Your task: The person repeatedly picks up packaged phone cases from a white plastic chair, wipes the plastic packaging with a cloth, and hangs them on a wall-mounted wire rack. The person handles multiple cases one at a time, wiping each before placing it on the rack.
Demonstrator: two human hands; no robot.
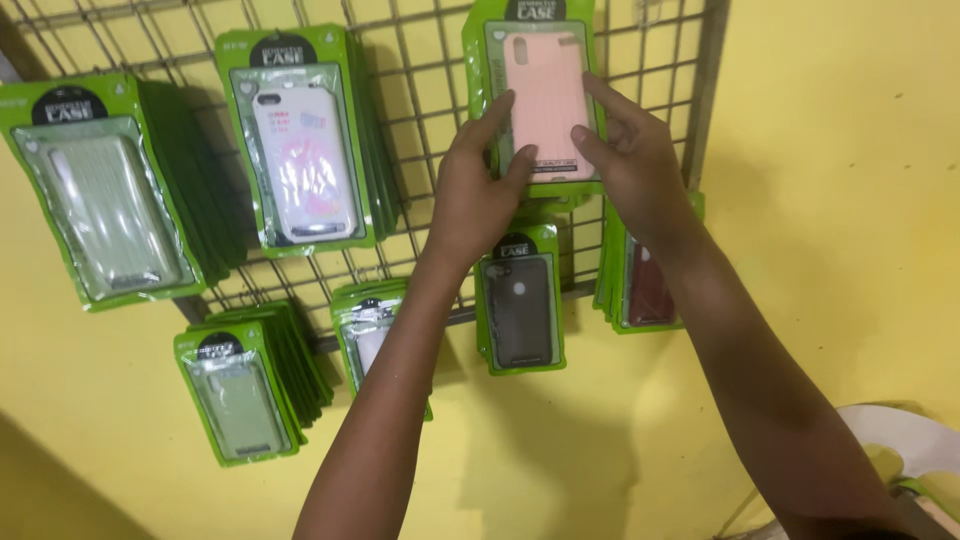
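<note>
A pink phone case in a green packet [545,85] hangs at the top of a wire grid rack [420,90] on a yellow wall. My left hand [482,185] grips the packet's lower left edge, fingers on its front. My right hand [625,150] holds its lower right side, thumb pressed on the front. More green packets are stacked behind it.
Other stacks of packeted cases hang on the rack: a clear one [105,200] at far left, a white patterned one [300,160], a dark grey one [520,305], a dark red one [650,285] and two lower stacks [240,395]. A white object [900,435] sits at lower right.
</note>
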